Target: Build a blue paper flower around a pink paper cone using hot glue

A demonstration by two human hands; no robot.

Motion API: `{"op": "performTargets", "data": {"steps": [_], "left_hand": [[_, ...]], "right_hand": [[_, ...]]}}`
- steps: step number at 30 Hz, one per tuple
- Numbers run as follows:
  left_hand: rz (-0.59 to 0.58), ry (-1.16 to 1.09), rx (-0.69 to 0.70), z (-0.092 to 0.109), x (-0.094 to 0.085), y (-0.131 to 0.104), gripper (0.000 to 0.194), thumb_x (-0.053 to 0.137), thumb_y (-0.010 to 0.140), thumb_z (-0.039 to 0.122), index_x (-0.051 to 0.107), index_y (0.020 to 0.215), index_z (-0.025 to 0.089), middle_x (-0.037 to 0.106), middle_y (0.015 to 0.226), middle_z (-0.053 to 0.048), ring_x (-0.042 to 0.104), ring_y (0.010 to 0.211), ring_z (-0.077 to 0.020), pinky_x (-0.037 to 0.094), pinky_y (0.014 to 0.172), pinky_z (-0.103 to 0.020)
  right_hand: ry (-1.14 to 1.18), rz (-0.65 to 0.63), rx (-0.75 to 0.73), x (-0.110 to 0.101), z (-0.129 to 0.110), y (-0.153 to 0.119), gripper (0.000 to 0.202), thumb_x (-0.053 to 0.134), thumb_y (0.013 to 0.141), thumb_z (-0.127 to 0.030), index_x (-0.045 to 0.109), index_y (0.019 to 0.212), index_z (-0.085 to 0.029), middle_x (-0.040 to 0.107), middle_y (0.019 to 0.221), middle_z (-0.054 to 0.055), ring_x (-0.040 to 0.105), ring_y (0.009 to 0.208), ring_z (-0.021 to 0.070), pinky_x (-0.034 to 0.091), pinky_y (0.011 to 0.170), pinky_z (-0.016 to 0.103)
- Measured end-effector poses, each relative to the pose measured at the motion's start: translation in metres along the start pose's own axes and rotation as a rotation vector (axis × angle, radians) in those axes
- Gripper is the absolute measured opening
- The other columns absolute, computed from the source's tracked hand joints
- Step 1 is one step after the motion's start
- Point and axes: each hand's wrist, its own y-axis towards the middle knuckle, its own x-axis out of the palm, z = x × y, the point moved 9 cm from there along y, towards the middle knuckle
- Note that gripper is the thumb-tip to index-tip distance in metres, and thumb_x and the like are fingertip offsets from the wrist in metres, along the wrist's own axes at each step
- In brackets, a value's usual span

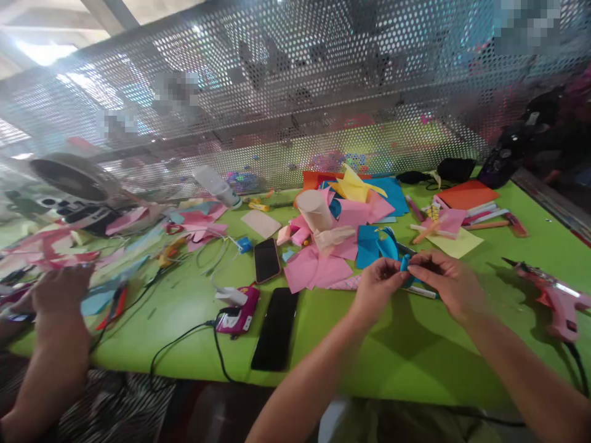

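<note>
In the head view, the left hand [377, 285] and right hand [451, 283] pinch the blue piece [405, 263], each grip closed to a fingertip hold, over the table [337, 344], nearer its right edge than its left. The large phone [276, 330] lies near the front edge, the glue gun [554, 296] by the right.

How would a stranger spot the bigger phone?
On the green table, look along the near edge, left of the left hand. The black phone lies there, beside the purple box with plugs. It is longer than the pale-rimmed phone behind it.
</note>
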Motion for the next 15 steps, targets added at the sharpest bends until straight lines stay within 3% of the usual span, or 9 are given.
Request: {"op": "performTargets", "data": {"steps": [8,15], "left_hand": [[0.039,-0.017,-0.028,-0.0065,-0.0040,-0.0016,0.057,0.105,0.059,0.056,0.071,0.081,0.016,0.067,0.075,0.001,0.055,0.070,-0.0100,0.042,0.069,-0.025],[-0.008,-0.081,-0.067,-0.0101,0.0005,-0.0024,0.057,0.106,0.059,0.055,0.071,0.081,0.015,0.067,0.076,0.001,0.057,0.070,-0.0100,0.044,0.073,-0.027]], "right_hand": [[0.060,0.023,0.030,0.0022,0.0107,-0.0020,0.029,0.092,0.084,-0.052,0.085,0.093,-0.026,0.080,0.084,0.002,0.070,0.076,0.0191,0.058,0.067,0.031],[0.132,-0.005,0.070,0.0009,0.0102,-0.0014,0.023,0.092,0.083,-0.048,0.086,0.091,-0.027,0.079,0.085,0.001,0.071,0.081,0.0198,0.059,0.074,0.032]]}}
